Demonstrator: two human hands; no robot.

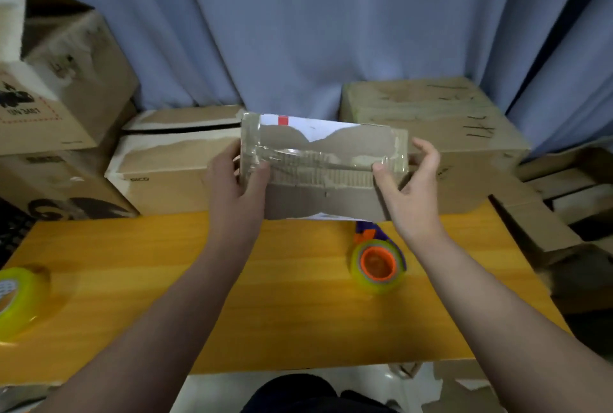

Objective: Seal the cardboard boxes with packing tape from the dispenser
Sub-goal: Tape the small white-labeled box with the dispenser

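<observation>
Above the table [132, 280], torn box [325, 193], wrinkled clear tape [318, 158]

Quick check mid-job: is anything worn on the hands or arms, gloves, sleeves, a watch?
Nothing worn shows. The left hand and right hand are bare, no gloves, rings or watch; the left forearm and right forearm are bare to the frame's edge, no sleeve in sight.

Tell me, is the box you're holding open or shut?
Shut. The box has flat flaps, with clear tape along the seam.

Blue curtain [298, 31], yellow wooden table [298, 296]
</observation>
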